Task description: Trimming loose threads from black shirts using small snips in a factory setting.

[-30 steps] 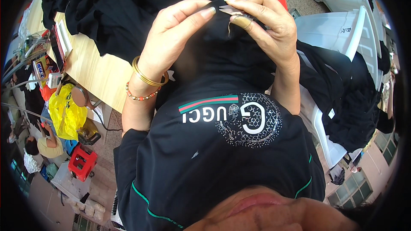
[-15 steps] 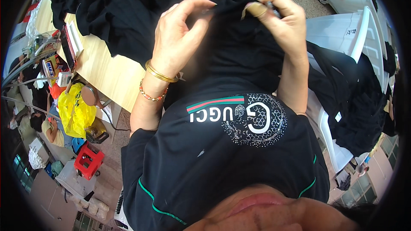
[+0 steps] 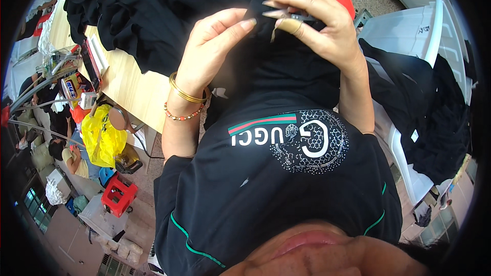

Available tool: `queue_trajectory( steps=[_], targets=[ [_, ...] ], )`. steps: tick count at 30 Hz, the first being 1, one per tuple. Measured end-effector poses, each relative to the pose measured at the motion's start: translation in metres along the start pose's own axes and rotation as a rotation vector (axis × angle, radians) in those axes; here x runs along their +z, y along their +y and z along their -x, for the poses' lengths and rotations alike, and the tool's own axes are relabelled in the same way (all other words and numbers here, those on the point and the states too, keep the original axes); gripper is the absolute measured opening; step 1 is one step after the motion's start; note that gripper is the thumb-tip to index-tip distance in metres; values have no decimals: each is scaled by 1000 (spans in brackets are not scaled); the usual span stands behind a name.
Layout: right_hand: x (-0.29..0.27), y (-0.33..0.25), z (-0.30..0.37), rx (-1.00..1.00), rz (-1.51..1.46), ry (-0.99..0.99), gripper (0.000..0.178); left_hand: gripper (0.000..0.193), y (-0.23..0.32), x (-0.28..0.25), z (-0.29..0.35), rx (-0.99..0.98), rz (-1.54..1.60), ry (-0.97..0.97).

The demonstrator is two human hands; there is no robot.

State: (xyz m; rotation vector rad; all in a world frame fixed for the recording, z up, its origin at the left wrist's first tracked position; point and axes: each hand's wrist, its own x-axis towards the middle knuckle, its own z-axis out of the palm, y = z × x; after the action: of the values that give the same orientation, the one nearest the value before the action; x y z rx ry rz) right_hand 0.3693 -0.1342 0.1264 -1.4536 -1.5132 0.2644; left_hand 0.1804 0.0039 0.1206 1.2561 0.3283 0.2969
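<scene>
I see the black cloth (image 3: 276, 56) below and between the hands, with a fold of it apparently pinched between the left hand's (image 3: 212, 41) thumb and forefinger. The right hand (image 3: 327, 30) grips small metal snips (image 3: 276, 14), their long axis nearly crosswise, tips pointing left toward that pinch, just short of it. Both forearms reach up, fingers turned inward.
</scene>
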Motion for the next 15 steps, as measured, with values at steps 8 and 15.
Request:
queue_trajectory(
  steps=[8,15],
  targets=[
    [2,-4,3,-142,382,9,34,22,-3,6,-1,26,-126,34],
    [7,2,2,-110,320,6,33,23,-2,-2,-2,42,-200,8]
  ],
)
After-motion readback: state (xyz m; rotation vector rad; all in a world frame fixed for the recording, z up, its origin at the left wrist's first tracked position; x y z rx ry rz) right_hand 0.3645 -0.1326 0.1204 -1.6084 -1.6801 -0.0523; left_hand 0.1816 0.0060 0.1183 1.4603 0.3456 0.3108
